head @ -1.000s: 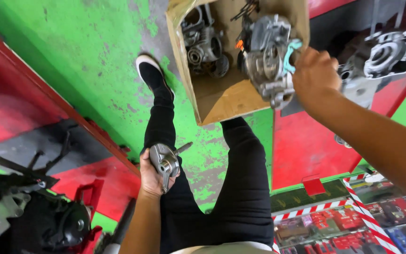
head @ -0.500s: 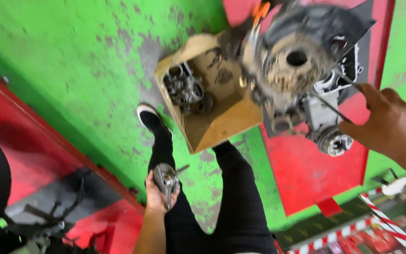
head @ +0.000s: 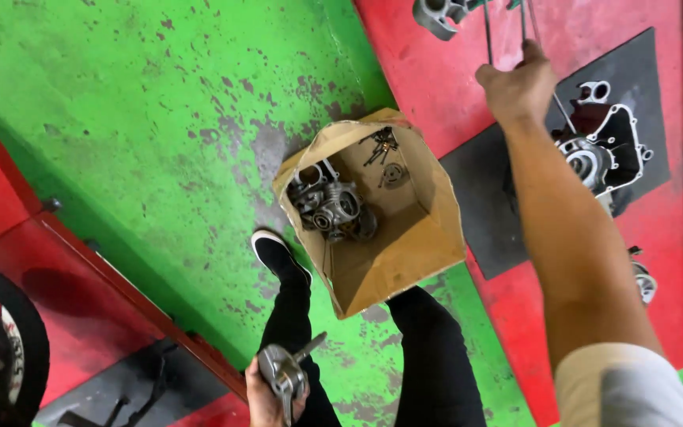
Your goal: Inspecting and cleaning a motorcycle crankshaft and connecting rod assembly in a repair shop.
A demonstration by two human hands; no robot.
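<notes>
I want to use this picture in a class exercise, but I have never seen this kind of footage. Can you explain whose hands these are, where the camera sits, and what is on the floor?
The camera is worn on a person's head and looks straight down, so you see their own arms and dark-trousered legs. The left hand holds a small grey metal engine part. The right hand reaches forward and grips thin metal rods. On the worn green and red floor stands an open cardboard box with metal engine parts inside. An engine casing lies on a dark mat. A tyre shows at the left edge.
</notes>
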